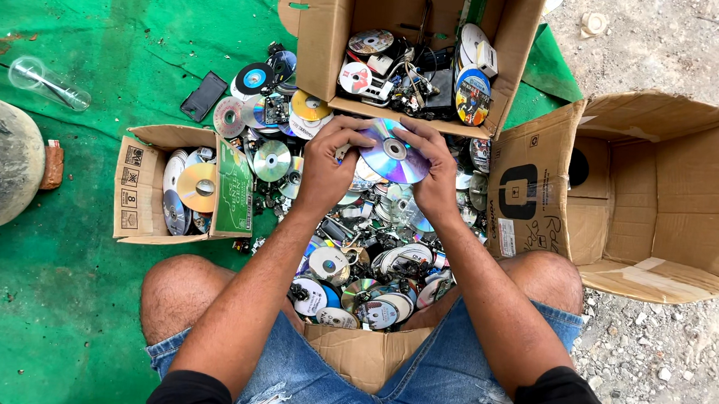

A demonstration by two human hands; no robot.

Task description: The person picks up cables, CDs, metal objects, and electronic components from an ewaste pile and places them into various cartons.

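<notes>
Holding one shiny silver-violet compact disc point(392, 152) between both hands, you have your left hand point(326, 168) curled closed on its left edge and your right hand point(434, 172) closed on its right edge, just in front of the open brown cardboard box of discs and scrap parts point(329, 25), above the loose disc pile point(372, 269) on the green mat point(53, 308)

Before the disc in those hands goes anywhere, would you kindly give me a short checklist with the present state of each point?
1. Both hands grip the disc, left hand and right hand: ok.
2. Disc whole, not cracked: cannot tell.
3. Small box on the left has room above its discs: ok.
4. Large box on the right open, largely bare inside: ok.
5. Top box has free space: not ok, crowded with parts.
6. Green mat lying flat: ok.
</notes>
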